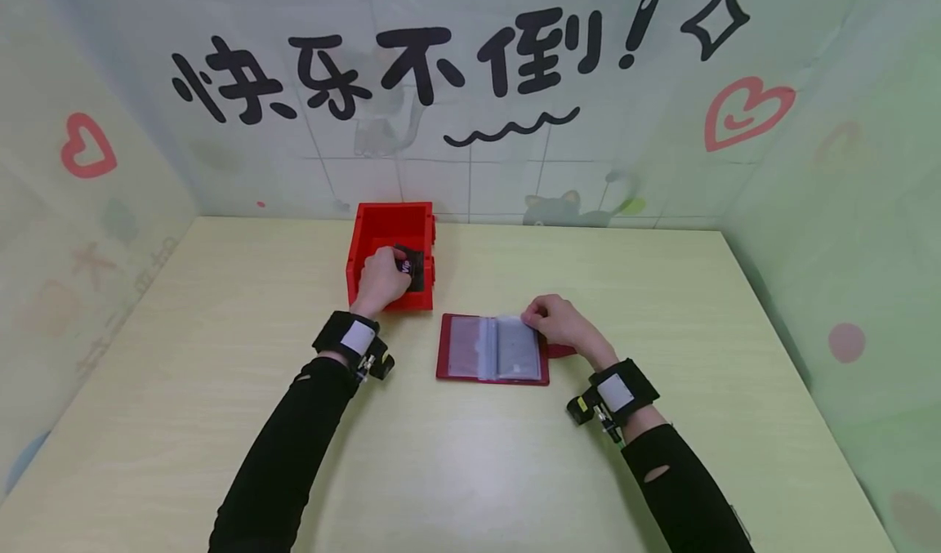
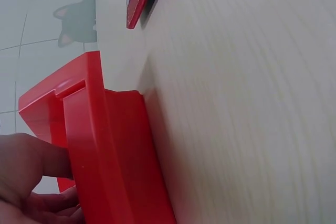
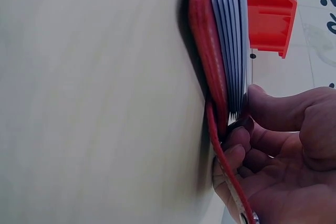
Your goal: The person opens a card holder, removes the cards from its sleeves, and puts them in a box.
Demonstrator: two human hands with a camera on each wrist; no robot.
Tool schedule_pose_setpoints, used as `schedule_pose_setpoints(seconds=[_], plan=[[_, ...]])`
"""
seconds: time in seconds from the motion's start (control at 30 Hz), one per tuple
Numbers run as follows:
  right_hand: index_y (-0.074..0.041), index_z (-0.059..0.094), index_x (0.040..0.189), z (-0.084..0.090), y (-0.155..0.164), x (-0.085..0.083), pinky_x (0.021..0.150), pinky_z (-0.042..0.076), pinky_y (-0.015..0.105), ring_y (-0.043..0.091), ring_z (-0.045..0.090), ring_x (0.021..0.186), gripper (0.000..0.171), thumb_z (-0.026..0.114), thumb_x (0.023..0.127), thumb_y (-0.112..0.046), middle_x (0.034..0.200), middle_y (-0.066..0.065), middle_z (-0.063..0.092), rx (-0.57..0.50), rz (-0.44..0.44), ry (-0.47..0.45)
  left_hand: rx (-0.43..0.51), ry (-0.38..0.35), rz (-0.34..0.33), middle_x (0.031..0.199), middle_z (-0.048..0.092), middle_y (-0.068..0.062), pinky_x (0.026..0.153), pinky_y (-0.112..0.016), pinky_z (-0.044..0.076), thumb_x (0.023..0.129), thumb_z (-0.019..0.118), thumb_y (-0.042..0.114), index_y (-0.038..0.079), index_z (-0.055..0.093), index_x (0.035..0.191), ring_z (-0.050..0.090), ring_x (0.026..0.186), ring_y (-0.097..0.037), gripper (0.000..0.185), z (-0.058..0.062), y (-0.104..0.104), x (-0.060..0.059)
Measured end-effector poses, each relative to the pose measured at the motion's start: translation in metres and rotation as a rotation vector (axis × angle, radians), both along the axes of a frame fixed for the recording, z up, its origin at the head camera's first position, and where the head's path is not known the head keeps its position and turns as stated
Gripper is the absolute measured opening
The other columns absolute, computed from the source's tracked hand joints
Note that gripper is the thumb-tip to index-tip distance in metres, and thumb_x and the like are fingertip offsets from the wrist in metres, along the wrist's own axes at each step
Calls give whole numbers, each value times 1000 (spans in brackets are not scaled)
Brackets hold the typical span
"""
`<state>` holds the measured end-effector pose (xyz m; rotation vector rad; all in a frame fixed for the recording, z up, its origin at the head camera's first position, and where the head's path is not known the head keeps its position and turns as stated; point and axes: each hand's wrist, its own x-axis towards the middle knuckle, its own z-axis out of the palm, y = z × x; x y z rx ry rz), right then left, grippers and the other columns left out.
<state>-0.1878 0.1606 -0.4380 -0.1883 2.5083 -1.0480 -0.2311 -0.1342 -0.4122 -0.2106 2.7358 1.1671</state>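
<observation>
My left hand reaches into a red plastic bin and pinches a black card with light lettering on it. In the left wrist view the bin's wall hides the card and the fingertips. To the right, a red card holder lies open on the table, showing clear plastic sleeves. My right hand pinches the upper right corner of the sleeves, thumb on top and fingers curled beneath. The holder's red strap with a metal snap sticks out beside these fingers.
More black card surface shows inside the bin, by the left hand. The pale wooden table reaches back to a printed cloth wall, with side walls left and right. Bin and holder stand a short gap apart.
</observation>
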Motion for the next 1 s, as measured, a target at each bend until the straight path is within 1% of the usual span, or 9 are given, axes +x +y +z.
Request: schedule_pose_setpoints(seconds=[0.1,0.2,0.3,0.43,0.6,0.7,0.77,0.87,1.0], plan=[[1,64,105,-1,0,0,72,42,26,22,54,88,21,54,104,-17,94,12,58,-2,3,2,-14,16,-18,139,55,-28,104,-53,50,93,57,1,-7,47,139,54,115,-40,48,-1,0,-1],[1,64,105,0,0,0,72,42,26,22,54,87,20,54,103,-17,93,11,58,-5,6,3,-47,34,-39,136,56,-28,103,-52,51,93,57,0,-8,47,138,55,114,-40,47,-2,0,0],[1,63,104,0,0,0,71,42,26,21,53,87,20,54,103,-16,92,11,58,-8,8,6,-91,54,-60,130,59,-28,101,-51,52,93,59,0,-9,50,135,57,109,-38,44,-4,1,1],[1,63,104,-1,0,-1,71,42,26,21,53,87,20,54,103,-16,92,11,57,-7,6,5,-133,67,-63,118,63,-26,95,-49,54,92,63,2,-8,56,126,59,100,-36,36,-6,3,1],[1,63,104,0,0,-1,72,42,26,22,53,87,20,54,103,-17,92,11,57,-7,3,-2,-142,51,-59,111,66,-24,90,-46,57,93,64,6,-6,59,119,61,92,-34,29,-6,6,2],[1,63,105,0,0,0,72,42,26,22,54,88,20,55,103,-17,93,12,58,-11,4,-1,-149,35,-62,107,66,-23,83,-42,57,94,63,9,-6,60,115,61,88,-32,26,-6,6,2],[1,63,105,0,0,-1,72,42,26,22,53,88,20,55,103,-17,94,12,58,-13,5,0,-155,18,-64,101,64,-22,76,-37,55,94,63,10,-5,61,110,59,84,-30,22,-7,7,2],[2,63,105,0,0,-1,72,42,26,22,53,88,20,55,103,-17,94,12,58,-12,7,4,-161,-3,-68,92,60,-18,69,-32,48,93,63,11,-3,60,103,56,79,-28,17,-7,7,2],[2,63,105,0,0,0,72,42,26,22,53,88,20,54,103,-16,93,12,58,-11,9,12,-150,5,-78,87,61,-18,67,-30,46,93,63,10,-3,62,102,56,76,-27,16,-7,7,3]])
